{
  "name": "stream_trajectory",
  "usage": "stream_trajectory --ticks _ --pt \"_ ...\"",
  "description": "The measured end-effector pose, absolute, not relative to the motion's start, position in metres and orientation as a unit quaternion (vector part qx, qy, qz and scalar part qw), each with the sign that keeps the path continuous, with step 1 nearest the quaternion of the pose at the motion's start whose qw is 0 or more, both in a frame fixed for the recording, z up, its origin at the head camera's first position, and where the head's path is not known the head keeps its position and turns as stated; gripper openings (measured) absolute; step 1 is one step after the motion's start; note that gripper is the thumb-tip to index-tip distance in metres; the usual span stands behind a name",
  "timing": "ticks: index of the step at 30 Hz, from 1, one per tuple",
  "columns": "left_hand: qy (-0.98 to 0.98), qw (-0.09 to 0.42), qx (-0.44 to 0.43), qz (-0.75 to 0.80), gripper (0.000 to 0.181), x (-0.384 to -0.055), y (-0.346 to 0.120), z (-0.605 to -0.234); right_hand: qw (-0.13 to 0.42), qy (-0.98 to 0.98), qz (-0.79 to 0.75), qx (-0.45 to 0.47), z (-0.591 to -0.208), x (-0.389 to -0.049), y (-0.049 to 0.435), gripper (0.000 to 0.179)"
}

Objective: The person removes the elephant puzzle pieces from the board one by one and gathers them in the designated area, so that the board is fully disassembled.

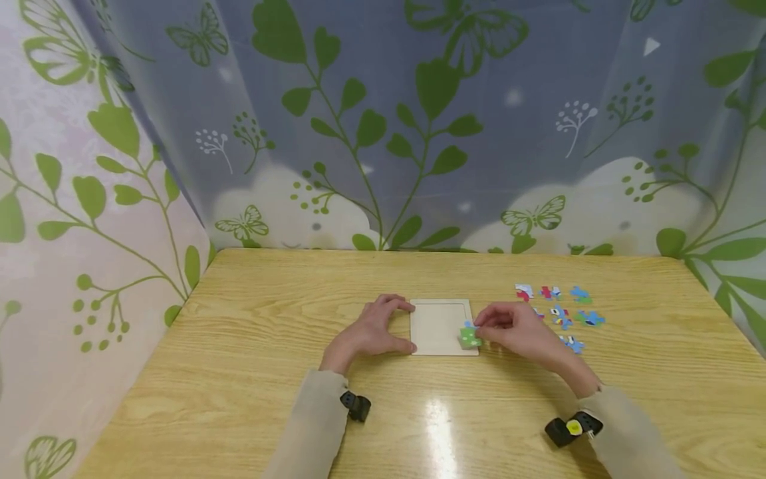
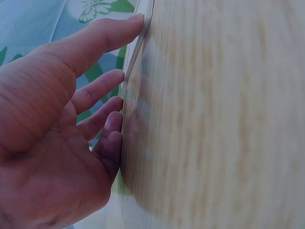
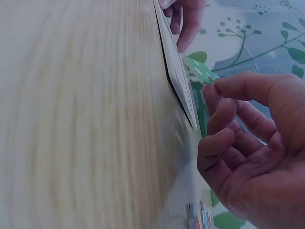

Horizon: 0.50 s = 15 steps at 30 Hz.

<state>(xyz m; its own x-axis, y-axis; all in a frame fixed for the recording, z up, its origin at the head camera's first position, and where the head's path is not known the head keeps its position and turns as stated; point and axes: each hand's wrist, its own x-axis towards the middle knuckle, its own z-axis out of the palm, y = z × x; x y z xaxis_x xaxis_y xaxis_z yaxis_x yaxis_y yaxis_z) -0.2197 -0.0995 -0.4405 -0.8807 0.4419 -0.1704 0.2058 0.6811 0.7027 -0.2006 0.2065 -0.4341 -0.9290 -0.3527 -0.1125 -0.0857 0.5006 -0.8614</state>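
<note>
A square pale wooden puzzle tray [image 1: 439, 319] with a raised border lies flat on the table. My left hand [image 1: 376, 327] is at its left side, thumb and forefinger spread apart with their tips on that edge. In the left wrist view the left thumb [image 2: 102, 38] touches the tray's rim, the other fingers resting low beside it. Between thumb and fingertips my right hand [image 1: 517, 329] pinches a green jigsaw piece [image 1: 469, 336] with white spots and a bit of blue, tilted over the tray's lower right corner. The right wrist view shows this piece [image 3: 200, 70] edge-up above the tray.
Several loose jigsaw pieces [image 1: 561, 315], blue, red, white and green, lie in rough rows right of the tray, partly behind my right hand. The wooden table [image 1: 269, 299] reaches back to a leaf-and-butterfly patterned curtain [image 1: 383, 133]. Dark camera straps circle both wrists.
</note>
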Motion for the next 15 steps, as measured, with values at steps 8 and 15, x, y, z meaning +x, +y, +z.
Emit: stream_trajectory --ticks 8,15 --pt "0.901 0.163 0.183 0.357 0.067 -0.219 -0.1 -0.439 0.133 0.857 -0.484 -0.115 -0.433 -0.196 0.223 0.024" --pt "0.901 0.162 0.183 0.359 0.067 -0.219 -0.099 -0.439 0.135 0.855 -0.49 -0.102 -0.434 -0.192 0.24 0.028"
